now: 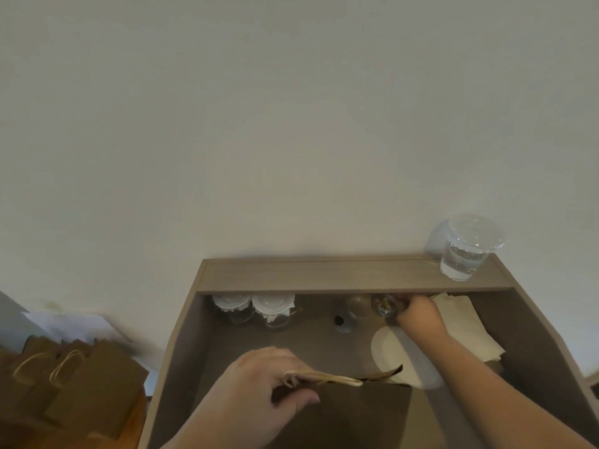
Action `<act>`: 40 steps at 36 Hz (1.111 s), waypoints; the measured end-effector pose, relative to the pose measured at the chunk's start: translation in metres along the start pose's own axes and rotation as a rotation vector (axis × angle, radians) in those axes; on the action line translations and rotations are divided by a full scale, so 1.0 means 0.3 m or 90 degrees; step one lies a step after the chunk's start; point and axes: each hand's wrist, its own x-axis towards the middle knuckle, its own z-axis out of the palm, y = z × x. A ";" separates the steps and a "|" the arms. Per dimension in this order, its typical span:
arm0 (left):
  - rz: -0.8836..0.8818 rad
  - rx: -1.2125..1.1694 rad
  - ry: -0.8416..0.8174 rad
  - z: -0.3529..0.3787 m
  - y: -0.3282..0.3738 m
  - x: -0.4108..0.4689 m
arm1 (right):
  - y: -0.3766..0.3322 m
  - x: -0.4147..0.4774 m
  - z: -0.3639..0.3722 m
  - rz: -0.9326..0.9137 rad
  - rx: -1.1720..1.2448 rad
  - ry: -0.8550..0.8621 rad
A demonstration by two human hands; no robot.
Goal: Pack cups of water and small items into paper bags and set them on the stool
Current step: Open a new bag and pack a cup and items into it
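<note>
My left hand [259,387] holds a brown paper bag [350,413] by its rim and twine handle at the front of the wooden desk [324,345]. At the back of the desk, under the shelf, my right hand [419,314] grips a small clear jar [385,305] of little items. A lidded cup of water [465,247] stands on the shelf's right end. Two more lidded cups [256,307] stand under the shelf at the left.
A wooden shelf [324,275] spans the back of the desk. Beside the jar stand another small jar [358,306] and a dark round item [342,322]. White napkins [466,332] lie right. Several packed paper bags [64,380] stand on the stool at the left.
</note>
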 end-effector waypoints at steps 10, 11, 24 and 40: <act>-0.030 0.003 -0.031 -0.021 0.037 -0.007 | -0.026 -0.388 -0.105 0.095 0.236 0.018; -0.030 -0.013 -0.022 -0.027 0.039 -0.011 | -0.036 -0.442 -0.129 0.112 0.258 0.013; 0.121 -0.186 0.435 -0.155 0.276 -0.120 | -0.397 -0.936 -0.703 -0.218 0.658 -0.028; -0.057 -0.743 -0.136 -0.235 0.350 -0.202 | -0.603 -1.010 -0.570 -0.474 0.678 -0.055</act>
